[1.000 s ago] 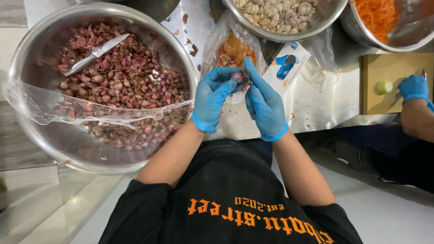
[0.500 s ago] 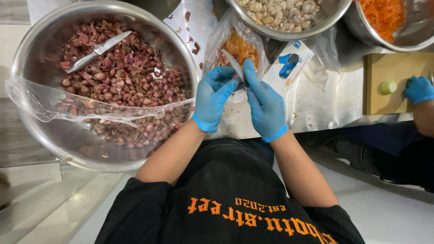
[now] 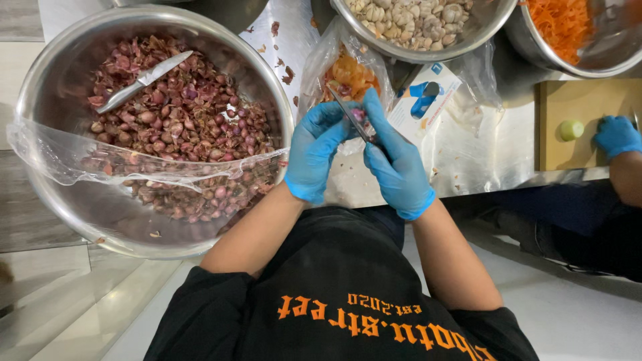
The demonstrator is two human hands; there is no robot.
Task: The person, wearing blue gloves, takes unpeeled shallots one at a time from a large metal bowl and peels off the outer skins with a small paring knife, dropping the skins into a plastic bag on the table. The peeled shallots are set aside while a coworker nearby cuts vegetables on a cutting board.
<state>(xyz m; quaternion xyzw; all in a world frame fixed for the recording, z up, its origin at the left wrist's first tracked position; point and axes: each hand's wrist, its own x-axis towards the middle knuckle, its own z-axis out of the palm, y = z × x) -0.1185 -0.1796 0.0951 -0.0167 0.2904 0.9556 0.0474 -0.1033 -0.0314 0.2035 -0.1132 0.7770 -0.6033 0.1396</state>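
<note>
Plainly, with the right blue-gloved hand [image 3: 400,167] clamped on a thin steel knife [image 3: 349,111] and the left blue-gloved hand [image 3: 313,155] pinching a small reddish shallot [image 3: 360,115], a slip could slice the glove.

Large steel bowl [image 3: 60,200] at left holds unpeeled shallots [image 3: 180,127] and loose skins; a spare knife [image 3: 144,81] lies on them, clear plastic film [image 3: 134,164] draped across. Steel bowl of garlic cloves [image 3: 408,17] at top. Bowl of shredded carrot [image 3: 558,23] top right. Wooden cutting board [image 3: 582,100] carries a green-white vegetable piece [image 3: 572,130], beside a co-worker's blue-gloved hand [image 3: 616,136].
</note>
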